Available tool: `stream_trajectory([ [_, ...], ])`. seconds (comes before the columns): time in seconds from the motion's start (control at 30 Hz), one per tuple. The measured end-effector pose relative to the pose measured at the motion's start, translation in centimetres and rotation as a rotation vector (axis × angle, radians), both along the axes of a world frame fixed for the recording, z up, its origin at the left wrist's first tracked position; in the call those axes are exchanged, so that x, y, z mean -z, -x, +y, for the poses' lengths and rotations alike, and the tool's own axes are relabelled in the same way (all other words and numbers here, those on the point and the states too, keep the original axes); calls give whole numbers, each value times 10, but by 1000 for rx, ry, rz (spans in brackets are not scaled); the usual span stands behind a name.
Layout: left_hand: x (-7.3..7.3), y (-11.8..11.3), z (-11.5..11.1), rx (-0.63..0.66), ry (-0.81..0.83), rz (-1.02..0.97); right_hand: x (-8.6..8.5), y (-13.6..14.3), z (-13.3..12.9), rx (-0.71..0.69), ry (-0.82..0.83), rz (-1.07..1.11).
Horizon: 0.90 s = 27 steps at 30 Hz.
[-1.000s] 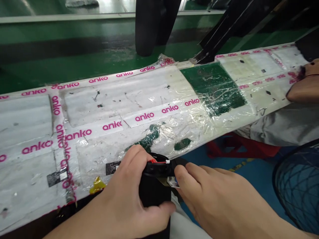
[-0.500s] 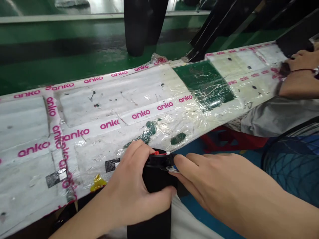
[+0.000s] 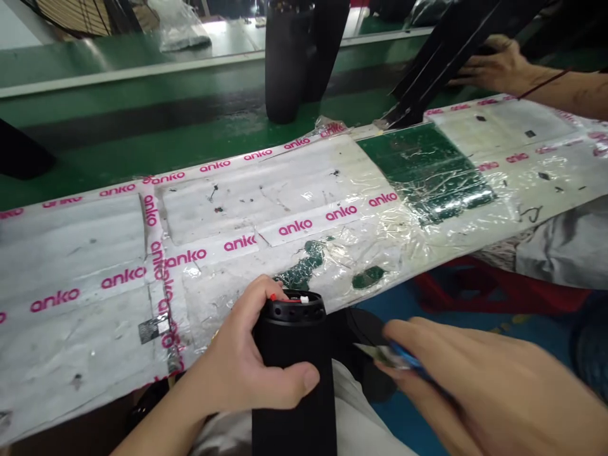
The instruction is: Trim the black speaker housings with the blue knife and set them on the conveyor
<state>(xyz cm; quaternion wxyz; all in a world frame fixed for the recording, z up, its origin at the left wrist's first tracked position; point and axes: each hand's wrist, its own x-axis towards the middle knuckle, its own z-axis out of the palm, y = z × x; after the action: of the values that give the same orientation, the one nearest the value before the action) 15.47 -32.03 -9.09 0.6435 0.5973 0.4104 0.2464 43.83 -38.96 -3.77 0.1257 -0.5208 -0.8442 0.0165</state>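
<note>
Firmly steady matte-black cylinder (image 3: pixel 294 345) gripped in left fingers (image 3: pixel 304 380), angling blue-handled metal blade (image 3: pixel 387 358) pinched in right fingers (image 3: pixel 403 332) off thin red wire (image 3: pixel 289 300).

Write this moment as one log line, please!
left hand: gripping black cylinder | right hand: holding blue-handled blade, apart from cylinder | cylinder top: white connector showing

Left hand (image 3: pixel 242 367) wrapped around a black cylinder (image 3: pixel 294 405), red wire (image 3: pixel 291 300) and white plug (image 3: pixel 304 299) at its top end, blurred right hand (image 3: pixel 451 373) gripping a blade (image 3: pixel 380 355) just apart from it, pink-lettered tape (image 3: pixel 185 256) across the white bench (image 3: pixel 266 209), a co-worker's hand (image 3: pixel 498 66) beyond.
</note>
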Motion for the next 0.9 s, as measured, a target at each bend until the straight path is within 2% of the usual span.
stream_trajectory([
  [0.03,1,3,0,6,-36,-6,4,14,6,-25,72,85],
  [0.1,3,10,-1,-17,-122,-18,14,39,16,26,246,399],
  [0.2,0,25,-11,-169,-252,-49,36,72,21,132,467,799],
  [0.33,-14,41,-36,-411,-375,107,61,116,12,174,522,1084],
  [0.43,-22,49,-50,-429,-433,278,64,138,5,134,646,1311],
  [0.57,-26,55,-46,-390,-478,424,56,139,7,73,961,1659],
  [0.67,-27,59,-38,-372,-412,410,51,129,11,130,1071,1722],
  [0.77,-27,61,-33,-387,-358,371,53,118,9,262,995,1627],
  [0.9,-26,66,-26,-403,-277,310,62,106,0,244,914,1477],
])
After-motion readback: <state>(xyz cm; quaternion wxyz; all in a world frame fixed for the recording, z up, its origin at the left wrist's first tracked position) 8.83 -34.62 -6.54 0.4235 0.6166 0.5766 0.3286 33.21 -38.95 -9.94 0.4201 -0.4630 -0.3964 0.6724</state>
